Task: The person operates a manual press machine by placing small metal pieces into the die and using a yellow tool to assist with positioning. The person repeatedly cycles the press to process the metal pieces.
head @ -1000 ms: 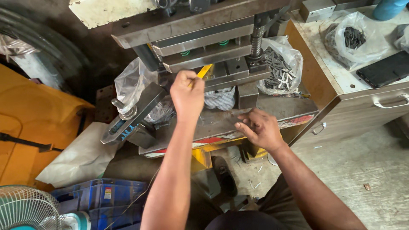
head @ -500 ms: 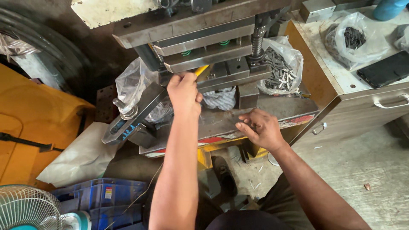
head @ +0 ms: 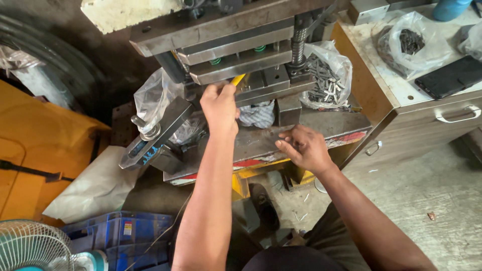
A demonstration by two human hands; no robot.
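left hand (head: 219, 107): fingers closed around yellow tool (head: 238, 80), tip poking into press die (head: 241, 65) just beyond the knuckles
right hand (head: 305, 147): fingers spread, flat on press table (head: 261, 143), holding nothing
risk: knuckles sit under the upper plate; a ram stroke likely crushes them
risk 2: tool slips, jams die

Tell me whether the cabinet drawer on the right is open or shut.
Shut: the drawer front sits flush with the cabinet face, no gap showing around its metal handle.
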